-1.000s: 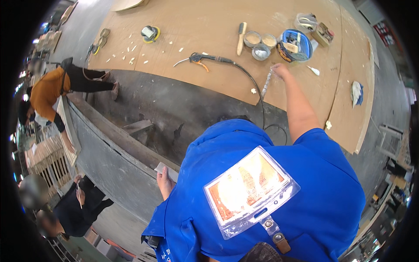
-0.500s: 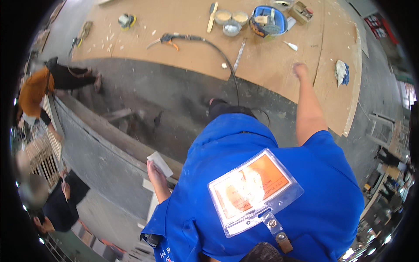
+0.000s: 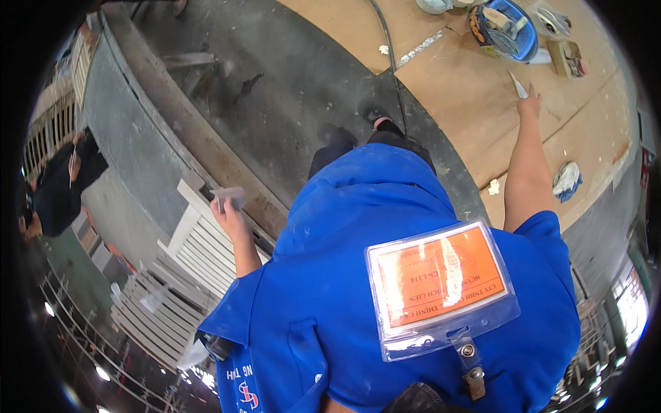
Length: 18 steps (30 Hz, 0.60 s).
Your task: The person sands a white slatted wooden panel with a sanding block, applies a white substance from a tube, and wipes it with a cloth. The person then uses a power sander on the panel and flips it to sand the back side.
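On the right, my right hand [image 3: 529,107] is at the broad end of a small white squeeze bottle [image 3: 518,85] with a pointed nozzle. Its fingers look closed about that end, and the bottle lies over the brown board [image 3: 475,113]. Down at the left, my left hand [image 3: 233,219] grips a thin whitish pad [image 3: 231,195] between thumb and fingers. The pad hangs near a grey bench edge and a white slatted panel [image 3: 206,241].
A blue bucket [image 3: 529,43] with tools, a small open box [image 3: 568,58] and a white-and-blue cloth [image 3: 567,181] rest on the board. A black hose [image 3: 390,45] trails over its edge. At far left stands a person in dark clothes [image 3: 58,189].
My view has turned and moved toward the board's right part. My right hand has reached the white bottle, from which it was apart. The left hand still holds the pad.
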{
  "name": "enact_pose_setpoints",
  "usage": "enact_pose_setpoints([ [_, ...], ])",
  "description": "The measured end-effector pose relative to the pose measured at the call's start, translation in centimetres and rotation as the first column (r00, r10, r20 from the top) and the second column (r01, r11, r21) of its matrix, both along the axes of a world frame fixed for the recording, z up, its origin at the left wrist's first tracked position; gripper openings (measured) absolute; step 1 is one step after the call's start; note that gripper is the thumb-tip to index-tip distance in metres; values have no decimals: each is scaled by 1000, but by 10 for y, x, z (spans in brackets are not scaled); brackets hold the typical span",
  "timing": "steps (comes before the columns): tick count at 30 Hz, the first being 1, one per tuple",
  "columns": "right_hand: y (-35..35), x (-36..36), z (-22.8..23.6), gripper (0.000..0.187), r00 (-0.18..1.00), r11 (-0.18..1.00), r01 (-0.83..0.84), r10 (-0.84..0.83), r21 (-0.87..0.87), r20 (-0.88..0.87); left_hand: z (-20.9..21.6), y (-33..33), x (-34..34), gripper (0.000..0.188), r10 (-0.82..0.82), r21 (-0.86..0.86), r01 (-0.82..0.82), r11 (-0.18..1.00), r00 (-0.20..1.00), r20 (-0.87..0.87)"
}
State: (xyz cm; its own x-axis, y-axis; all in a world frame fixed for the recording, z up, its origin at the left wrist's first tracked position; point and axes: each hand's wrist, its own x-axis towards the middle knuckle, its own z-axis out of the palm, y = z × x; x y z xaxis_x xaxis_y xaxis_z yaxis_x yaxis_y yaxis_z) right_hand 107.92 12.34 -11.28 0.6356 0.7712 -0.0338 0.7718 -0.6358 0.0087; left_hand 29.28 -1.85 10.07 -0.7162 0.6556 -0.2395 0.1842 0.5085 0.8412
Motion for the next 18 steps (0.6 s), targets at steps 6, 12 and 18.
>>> enact_pose_setpoints([
  [6,-5,31,-64,39,1000,988,-5,7,-157,12,4,6,38,24,-120,47,115,992,984,134],
  [12,-38,46,-77,39,889,899,248,-65,360,-453,-4,-11,52,38,165,162,-339,927,754,636],
  [18,15,94,9,52,595,449,803,-581,392,-556,-19,-32,31,41,335,-7,-536,844,516,788],
])
